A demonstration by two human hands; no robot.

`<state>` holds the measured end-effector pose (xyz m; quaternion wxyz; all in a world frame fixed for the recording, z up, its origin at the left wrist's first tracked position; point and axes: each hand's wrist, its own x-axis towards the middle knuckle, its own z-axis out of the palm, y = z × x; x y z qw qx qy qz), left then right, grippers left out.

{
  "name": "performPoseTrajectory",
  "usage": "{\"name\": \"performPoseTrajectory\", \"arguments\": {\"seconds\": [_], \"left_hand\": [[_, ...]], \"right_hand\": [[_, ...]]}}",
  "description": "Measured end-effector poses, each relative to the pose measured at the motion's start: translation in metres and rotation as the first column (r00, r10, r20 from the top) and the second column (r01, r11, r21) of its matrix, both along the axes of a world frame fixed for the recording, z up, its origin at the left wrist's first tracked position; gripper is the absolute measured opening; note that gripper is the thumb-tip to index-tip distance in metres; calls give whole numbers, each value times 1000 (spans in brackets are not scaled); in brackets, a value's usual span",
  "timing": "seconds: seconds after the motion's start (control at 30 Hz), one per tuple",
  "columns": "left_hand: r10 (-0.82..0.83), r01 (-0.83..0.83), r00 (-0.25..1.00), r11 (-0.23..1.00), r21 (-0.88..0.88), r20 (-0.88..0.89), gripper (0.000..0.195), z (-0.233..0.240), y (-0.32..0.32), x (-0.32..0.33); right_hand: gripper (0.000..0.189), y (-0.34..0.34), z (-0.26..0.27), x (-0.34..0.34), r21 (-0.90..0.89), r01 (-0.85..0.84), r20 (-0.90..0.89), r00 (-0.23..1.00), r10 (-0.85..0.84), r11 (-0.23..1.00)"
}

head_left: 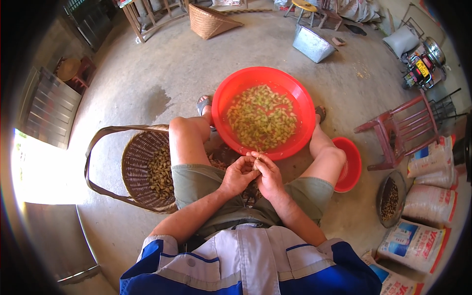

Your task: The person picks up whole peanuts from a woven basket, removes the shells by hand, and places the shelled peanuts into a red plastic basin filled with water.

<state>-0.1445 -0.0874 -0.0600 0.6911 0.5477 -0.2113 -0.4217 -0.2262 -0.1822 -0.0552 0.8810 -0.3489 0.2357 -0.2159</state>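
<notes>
My left hand (239,176) and my right hand (271,177) meet over the near rim of a red plastic basin (302,138). Between their fingertips is a small pale bulb or pod (255,167), mostly hidden by the fingers. In the basin, many peeled yellow-green bulbs or pods (263,118) lie in water. Beside my left leg stands a woven wicker basket (134,173) with a tall arched handle, holding brownish unpeeled ones (160,173). Dry husks (217,162) lie on the floor between my legs, partly covered by my hands.
A smaller red plastic tub (354,162) with a strainer inside stands beside my right leg. Further right are a wooden chair (396,129), a dark round pan (381,217) of small dark pieces and several printed sacks (413,243). A metal bin (313,44) and woven basket (210,22) are ahead.
</notes>
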Motion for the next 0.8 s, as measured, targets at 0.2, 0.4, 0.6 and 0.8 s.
{"name": "performPoseTrajectory", "arguments": {"seconds": [0.2, 0.4, 0.6, 0.8], "left_hand": [[27, -32, 992, 999, 37, 124, 33, -2, 2, -2], [-9, 10, 997, 1000, -23, 74, 33, -1, 0, -1], [52, -78, 961, 993, 85, 270, 29, 6, 2, -5], [78, -115, 946, 988, 100, 314, 28, 2, 4, -4]], "right_hand": [[29, -3, -3, -3, 14, -2, -30, 1000, 2, 1000], [29, -6, -5, -3, 105, -20, 24, 1000, 18, 994], [30, -1, -1, 2, 127, -48, 34, 998, 44, 991], [31, 4, 0, 0, 106, -74, 106, 992, 63, 992]]}}
